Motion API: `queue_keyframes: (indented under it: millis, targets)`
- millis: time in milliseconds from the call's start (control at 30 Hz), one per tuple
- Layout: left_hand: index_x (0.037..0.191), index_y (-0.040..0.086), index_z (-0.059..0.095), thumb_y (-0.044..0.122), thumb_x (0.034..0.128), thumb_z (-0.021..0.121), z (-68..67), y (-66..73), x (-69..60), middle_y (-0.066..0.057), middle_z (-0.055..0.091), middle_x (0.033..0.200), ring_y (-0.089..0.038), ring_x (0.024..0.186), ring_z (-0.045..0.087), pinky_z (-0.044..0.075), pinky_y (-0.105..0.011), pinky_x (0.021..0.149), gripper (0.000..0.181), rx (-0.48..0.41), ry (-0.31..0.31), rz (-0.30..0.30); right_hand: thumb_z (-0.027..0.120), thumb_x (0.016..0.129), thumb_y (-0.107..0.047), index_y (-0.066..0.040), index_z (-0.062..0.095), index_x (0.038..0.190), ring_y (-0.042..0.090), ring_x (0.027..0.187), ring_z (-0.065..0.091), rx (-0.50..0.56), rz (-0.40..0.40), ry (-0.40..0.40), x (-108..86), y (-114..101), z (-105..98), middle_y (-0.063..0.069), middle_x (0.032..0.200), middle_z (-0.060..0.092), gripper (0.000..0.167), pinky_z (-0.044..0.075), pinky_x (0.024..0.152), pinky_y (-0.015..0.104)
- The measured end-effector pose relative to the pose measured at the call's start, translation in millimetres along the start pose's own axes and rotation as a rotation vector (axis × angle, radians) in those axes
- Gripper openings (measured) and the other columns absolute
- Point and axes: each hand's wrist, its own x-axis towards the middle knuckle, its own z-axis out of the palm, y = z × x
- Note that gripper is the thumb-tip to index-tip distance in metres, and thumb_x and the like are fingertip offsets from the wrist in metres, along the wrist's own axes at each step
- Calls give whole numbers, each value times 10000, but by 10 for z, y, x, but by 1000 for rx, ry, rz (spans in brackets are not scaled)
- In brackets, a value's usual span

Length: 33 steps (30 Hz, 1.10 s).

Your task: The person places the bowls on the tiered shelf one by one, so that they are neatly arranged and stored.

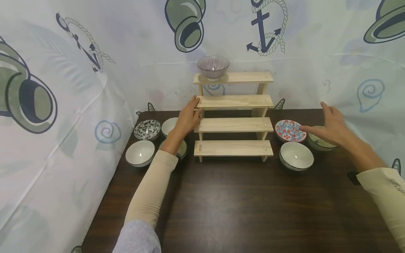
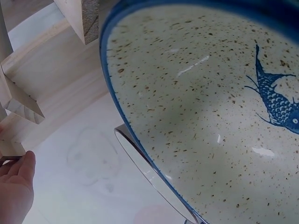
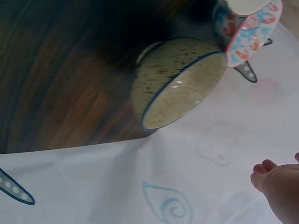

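A four-step wooden stand (image 1: 234, 124) stands toward the back of the dark table. My left hand (image 1: 187, 117) grips the left end of its second step from the top, the thumb lower than the fingers. A purple-striped bowl (image 1: 213, 66) sits on the top step at the left. My right hand (image 1: 329, 124) is held above the right-hand bowls with its fingers spread, holding nothing. Under it are a speckled blue-rimmed bowl (image 3: 180, 84) and a red-and-blue patterned bowl (image 1: 289, 130). In front of these stands a white bowl (image 1: 296, 155).
Left of the stand are a black-and-white patterned bowl (image 1: 147, 129), a white bowl (image 1: 140, 153), another pale bowl (image 1: 169, 124) and a speckled fish bowl (image 2: 187, 116), partly hidden by the left arm in the head view. A printed cloth (image 1: 152, 80) hangs behind and at the left.
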Motion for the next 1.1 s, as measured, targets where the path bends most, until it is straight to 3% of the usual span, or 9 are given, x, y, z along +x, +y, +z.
queue_keyframes:
  millis: [133, 467, 833, 1100]
  targets:
    - [1596, 34, 359, 220, 1088, 517, -4, 1, -3, -179, 272, 1698, -350, 1558, 321, 296, -487, 1273, 564, 3, 5, 2, 713, 878, -602, -25, -69, 1645, 664, 1476, 89, 10, 16, -15, -18, 104, 9, 454, 1621, 2, 1238, 206, 1094, 821]
    - [1593, 23, 358, 214, 1088, 513, -20, -17, -4, -182, 266, 1698, -349, 1563, 308, 284, -482, 1279, 561, -22, 5, 6, 717, 885, -550, 71, -16, 1620, 695, 1440, 118, -17, -19, 0, -29, 382, 77, 502, 1579, 71, 1210, 187, 1108, 815]
    - [1594, 39, 366, 253, 1093, 512, -15, -27, -11, -158, 262, 1706, -330, 1573, 294, 282, -474, 1281, 563, -47, -8, 4, 709, 876, -574, 120, 25, 1599, 732, 1306, 261, -78, 37, -9, -79, 646, 248, 565, 1471, 206, 1213, 289, 1022, 819]
    - [1595, 41, 364, 250, 1093, 510, -3, -25, -7, -152, 265, 1706, -319, 1573, 297, 280, -464, 1283, 563, -30, -7, -2, 665, 893, -616, 86, -10, 1609, 737, 1335, 222, -66, 112, -44, -128, 720, 338, 538, 1516, 138, 1209, 261, 1003, 849]
